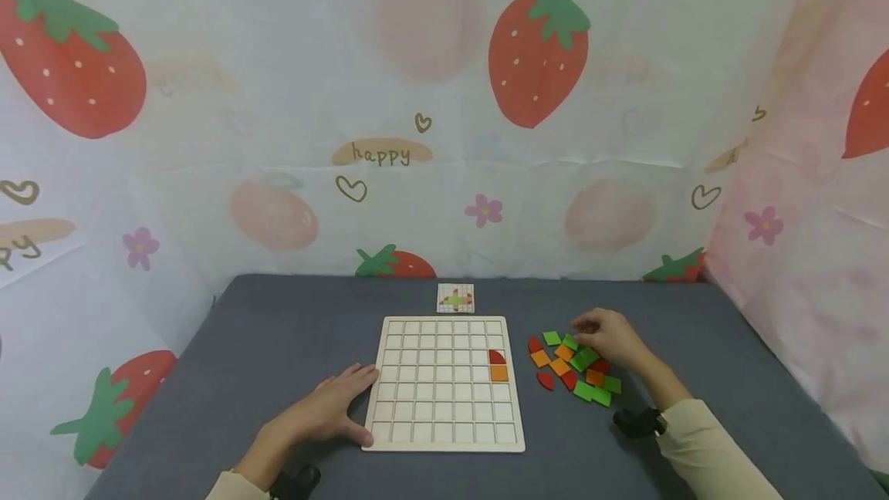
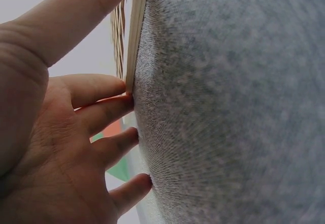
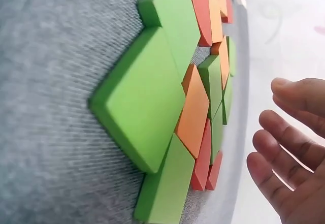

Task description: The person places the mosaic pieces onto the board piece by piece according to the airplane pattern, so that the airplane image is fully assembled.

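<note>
A pale wooden grid board [image 1: 442, 384] lies on the table. Near its right edge, a red quarter-circle tile [image 1: 496, 357] sits in the cell above an orange square tile [image 1: 498, 373]. My left hand [image 1: 332, 405] rests at the board's left side, thumb and fingertips touching the edge; the left wrist view shows the fingers [image 2: 104, 115] spread. To the right is a loose pile of green, orange and red tiles. Over the far side of the pile hovers my right hand [image 1: 611, 336]. In the right wrist view its loosely bent fingers [image 3: 284, 148] hold nothing, apart from the green tiles [image 3: 144, 99].
Behind the board lies a small printed card [image 1: 455, 288] with a coloured pattern on a grid. The dark grey tabletop [image 1: 292, 330] ends at a hanging cloth [image 1: 444, 214] printed with strawberries, along the back and sides.
</note>
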Motion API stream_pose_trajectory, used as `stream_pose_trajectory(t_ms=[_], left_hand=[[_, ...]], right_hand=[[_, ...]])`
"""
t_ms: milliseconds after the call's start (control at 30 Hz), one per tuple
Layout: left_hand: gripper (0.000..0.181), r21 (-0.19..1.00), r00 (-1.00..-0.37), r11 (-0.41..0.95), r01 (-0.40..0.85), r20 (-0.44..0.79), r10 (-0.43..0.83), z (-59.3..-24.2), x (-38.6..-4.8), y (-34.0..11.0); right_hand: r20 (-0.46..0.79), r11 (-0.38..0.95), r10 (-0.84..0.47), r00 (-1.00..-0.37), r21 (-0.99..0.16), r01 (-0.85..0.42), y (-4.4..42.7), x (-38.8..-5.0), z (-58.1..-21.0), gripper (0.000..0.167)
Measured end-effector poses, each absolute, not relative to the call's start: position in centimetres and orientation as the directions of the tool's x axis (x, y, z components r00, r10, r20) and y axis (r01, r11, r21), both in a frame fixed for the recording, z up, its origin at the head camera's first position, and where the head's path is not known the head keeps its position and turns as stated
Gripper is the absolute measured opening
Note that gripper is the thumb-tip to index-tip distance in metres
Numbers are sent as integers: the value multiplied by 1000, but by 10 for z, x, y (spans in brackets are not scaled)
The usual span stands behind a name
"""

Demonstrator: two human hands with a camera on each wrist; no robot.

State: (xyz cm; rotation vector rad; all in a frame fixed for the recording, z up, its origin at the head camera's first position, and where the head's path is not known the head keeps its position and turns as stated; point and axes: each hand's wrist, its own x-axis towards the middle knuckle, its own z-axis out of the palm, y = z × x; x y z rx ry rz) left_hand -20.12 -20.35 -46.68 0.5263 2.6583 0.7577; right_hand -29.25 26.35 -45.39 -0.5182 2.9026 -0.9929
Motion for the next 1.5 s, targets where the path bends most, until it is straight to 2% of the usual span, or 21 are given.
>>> stream_pose_trajectory(t_ms=[600,867,1200,1500], left_hand=[[104,544,-880,806,234,-234,414,-468,-203,-204],[103,540,-875,802,255,-224,429,-466,-203,-203],[102,534,-876,801,269,-211,435,-466,-203,-203],[102,537,-877,800,266,-209,432,-464,-202,-202]], right_hand=[[-20,784,-313,-950,-570,-246,290,-295,-464,21],[-4,793,-332,-943,-543,-276,297,-296,-467,20],[25,782,-411,-911,-505,-366,299,-290,-467,29],[3,808,-353,-936,-504,-306,299,-292,-469,23]])
